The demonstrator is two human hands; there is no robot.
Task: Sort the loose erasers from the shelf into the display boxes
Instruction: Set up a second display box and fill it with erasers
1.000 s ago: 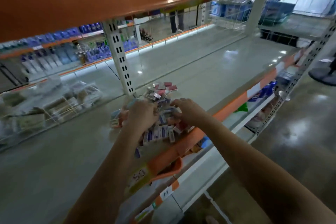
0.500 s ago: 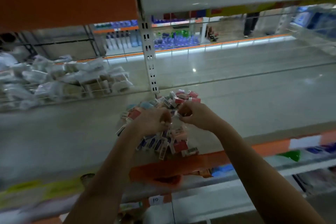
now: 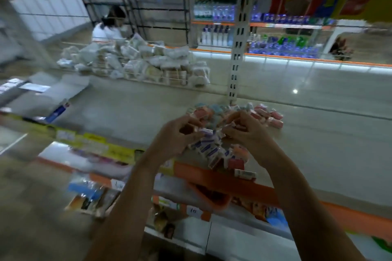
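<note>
Left hand [image 3: 178, 136] curled in a grip on a small white-and-purple eraser [image 3: 205, 132]; right hand [image 3: 246, 131] pinching another packet, too blurred to identify. Both over the heap of loose erasers [image 3: 214, 148] on the shelf [image 3: 131, 114], near its orange front edge. Behind, a wire basket [image 3: 148, 78] full of pale wrapped packs.

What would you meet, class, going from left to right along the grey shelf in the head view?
Flat blue-and-white cardboard box → left hand → pile of erasers → right hand → pink erasers at the pile's right edge → bare shelf.
</note>
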